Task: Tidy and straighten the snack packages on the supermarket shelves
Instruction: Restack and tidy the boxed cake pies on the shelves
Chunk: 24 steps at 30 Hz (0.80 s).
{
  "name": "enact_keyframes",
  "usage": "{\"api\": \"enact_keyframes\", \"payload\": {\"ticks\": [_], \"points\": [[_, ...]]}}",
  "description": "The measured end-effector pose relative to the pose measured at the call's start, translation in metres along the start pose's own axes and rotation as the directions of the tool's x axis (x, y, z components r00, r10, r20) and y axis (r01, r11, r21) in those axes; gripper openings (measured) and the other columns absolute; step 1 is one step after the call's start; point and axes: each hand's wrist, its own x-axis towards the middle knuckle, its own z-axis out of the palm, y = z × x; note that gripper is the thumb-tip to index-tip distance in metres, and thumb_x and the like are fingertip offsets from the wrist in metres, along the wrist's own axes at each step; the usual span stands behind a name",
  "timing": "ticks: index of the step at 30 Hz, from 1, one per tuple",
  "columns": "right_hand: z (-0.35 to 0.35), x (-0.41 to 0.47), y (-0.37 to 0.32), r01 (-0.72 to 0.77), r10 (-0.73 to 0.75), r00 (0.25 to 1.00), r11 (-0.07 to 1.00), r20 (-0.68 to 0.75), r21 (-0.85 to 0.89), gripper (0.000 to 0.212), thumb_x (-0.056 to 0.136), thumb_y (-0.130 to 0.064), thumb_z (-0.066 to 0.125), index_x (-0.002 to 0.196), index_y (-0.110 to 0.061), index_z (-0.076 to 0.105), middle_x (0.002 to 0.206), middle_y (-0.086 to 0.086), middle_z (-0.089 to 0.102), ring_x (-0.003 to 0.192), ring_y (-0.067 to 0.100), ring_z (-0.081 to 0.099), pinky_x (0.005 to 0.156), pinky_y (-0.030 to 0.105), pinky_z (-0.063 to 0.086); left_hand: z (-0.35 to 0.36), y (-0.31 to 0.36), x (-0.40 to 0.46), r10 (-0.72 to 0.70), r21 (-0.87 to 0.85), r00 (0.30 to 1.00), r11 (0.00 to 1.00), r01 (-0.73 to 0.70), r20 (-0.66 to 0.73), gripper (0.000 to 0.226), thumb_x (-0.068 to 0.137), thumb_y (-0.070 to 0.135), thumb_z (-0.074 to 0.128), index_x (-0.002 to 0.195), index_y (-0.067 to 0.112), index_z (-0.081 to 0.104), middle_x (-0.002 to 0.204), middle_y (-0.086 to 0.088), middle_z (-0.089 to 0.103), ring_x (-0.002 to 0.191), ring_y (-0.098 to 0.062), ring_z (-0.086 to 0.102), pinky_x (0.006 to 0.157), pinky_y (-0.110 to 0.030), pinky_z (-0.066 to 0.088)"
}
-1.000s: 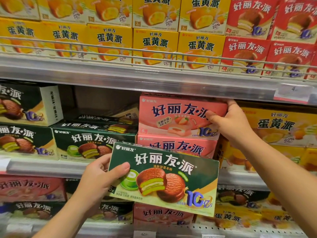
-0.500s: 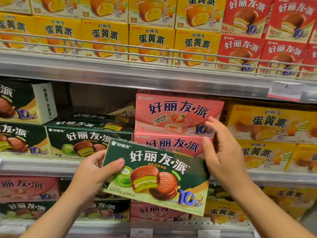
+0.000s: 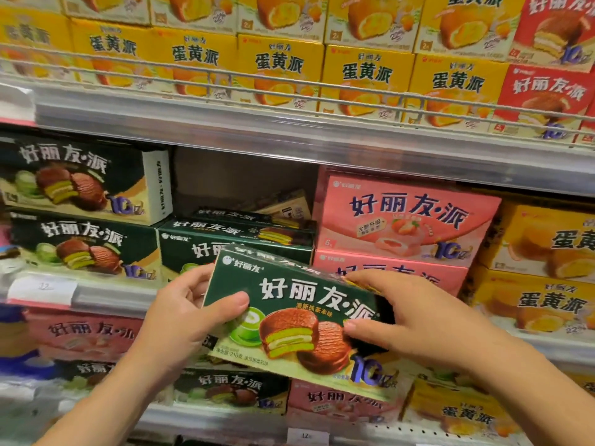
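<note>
Flat dark-green cardboard pie box (image 3: 291,320) held tilted before middle shelf (image 3: 96,294), left hand (image 3: 180,323) and right hand (image 3: 415,320) gripping its ends, thumbs across the front. Likely risk: corner clipping stacked pink strawberry boxes (image 3: 405,217) or skewed green boxes (image 3: 238,230) behind, jamming crooked.

Top shelf (image 3: 289,136), spanning the upper frame behind a wire rail (image 3: 289,83): yellow boxes (image 3: 280,75), with red boxes (image 3: 547,98) at upper right. Middle shelf (image 3: 106,296): stacked green boxes (image 3: 80,246) at left, pink boxes (image 3: 405,220) at centre right, more yellow boxes at right. Bottom shelf (image 3: 209,423), along the lower frame: pink, green and yellow boxes.
</note>
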Motion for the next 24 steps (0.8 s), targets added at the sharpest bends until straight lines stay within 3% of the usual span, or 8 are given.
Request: {"api": "enact_keyframes", "payload": {"ticks": [6,9,13,15,18,20,22,24], "points": [[-0.018,0.046,-0.073,0.036,-0.062,0.973,0.992,-0.221,-0.119,0.063,0.081,-0.058,0.054,0.137,-0.029,0.050,0.133,-0.013,0.056,0.122,0.013,0.053,0.096,0.042,0.047,-0.070,0.025,0.014,0.170,0.105,0.985,0.980,-0.167,-0.021,0.059,0.056,0.049,0.083,0.111,0.046,0.062,0.108,0.012,0.072,0.096,-0.007,0.070,0.068,-0.018,0.055],[-0.028,0.069,-0.100,0.057,-0.129,0.935,0.974,-0.331,-0.218,0.060,0.082,-0.052,0.058,0.134,-0.021,0.054,0.128,-0.007,0.059,0.116,0.021,0.056,0.091,0.045,0.050,-0.105,0.035,0.023,0.284,0.316,0.958,0.914,-0.256,-0.045,0.076,0.058,0.059,0.074,0.129,0.054,0.046,0.124,0.025,0.061,0.113,0.001,0.059,0.088,-0.023,0.046],[-0.029,0.087,-0.117,0.014,-0.149,0.882,0.956,-0.447,-0.292,0.058,0.081,-0.036,0.073,0.132,-0.010,0.057,0.127,0.006,0.061,0.116,0.029,0.057,0.097,0.042,0.046,-0.128,0.046,0.037,0.447,0.525,0.894,0.751,-0.401,0.043,0.059,0.076,0.052,0.070,0.129,0.051,0.044,0.122,0.042,0.047,0.116,0.018,0.043,0.090,0.001,0.033],[-0.027,0.091,-0.120,-0.024,-0.122,0.881,0.953,-0.457,-0.302,0.063,0.076,-0.030,0.076,0.132,-0.007,0.057,0.129,0.010,0.061,0.119,0.031,0.056,0.100,0.044,0.045,-0.127,0.048,0.046,0.429,0.522,0.900,0.751,-0.405,0.081,0.061,0.083,0.046,0.069,0.138,0.038,0.042,0.128,0.036,0.046,0.120,0.019,0.039,0.093,0.003,0.029],[-0.022,0.097,-0.119,-0.091,-0.069,0.891,0.941,-0.449,-0.325,0.066,0.075,-0.031,0.076,0.133,-0.008,0.056,0.131,0.011,0.059,0.122,0.032,0.054,0.100,0.051,0.044,-0.125,0.049,0.056,0.380,0.509,0.915,0.765,-0.395,0.138,0.070,0.084,0.038,0.065,0.147,0.028,0.036,0.135,0.023,0.043,0.126,0.011,0.037,0.101,-0.014,0.032],[-0.020,0.103,-0.118,-0.130,-0.045,0.899,0.922,-0.435,-0.364,0.067,0.077,-0.036,0.074,0.135,-0.010,0.055,0.132,0.010,0.059,0.124,0.031,0.053,0.101,0.051,0.043,-0.125,0.047,0.060,0.365,0.492,0.920,0.781,-0.385,0.141,0.073,0.085,0.036,0.065,0.149,0.033,0.030,0.132,0.034,0.038,0.124,0.012,0.038,0.098,-0.018,0.035],[-0.019,0.109,-0.118,-0.171,-0.003,0.907,0.910,-0.421,-0.377,0.067,0.078,-0.042,0.069,0.135,-0.010,0.053,0.132,0.009,0.059,0.122,0.030,0.053,0.100,0.047,0.043,-0.125,0.044,0.063,0.365,0.467,0.921,0.797,-0.384,0.134,0.075,0.086,0.035,0.065,0.149,0.041,0.024,0.126,0.049,0.031,0.120,0.023,0.034,0.090,-0.009,0.033],[-0.019,0.116,-0.117,-0.209,0.039,0.911,0.903,-0.412,-0.375,0.067,0.079,-0.048,0.063,0.135,-0.013,0.052,0.128,0.006,0.060,0.118,0.028,0.055,0.097,0.043,0.043,-0.124,0.042,0.066,0.375,0.461,0.916,0.793,-0.398,0.145,0.078,0.086,0.034,0.064,0.150,0.042,0.020,0.127,0.048,0.030,0.120,0.029,0.027,0.087,-0.007,0.031]]}}
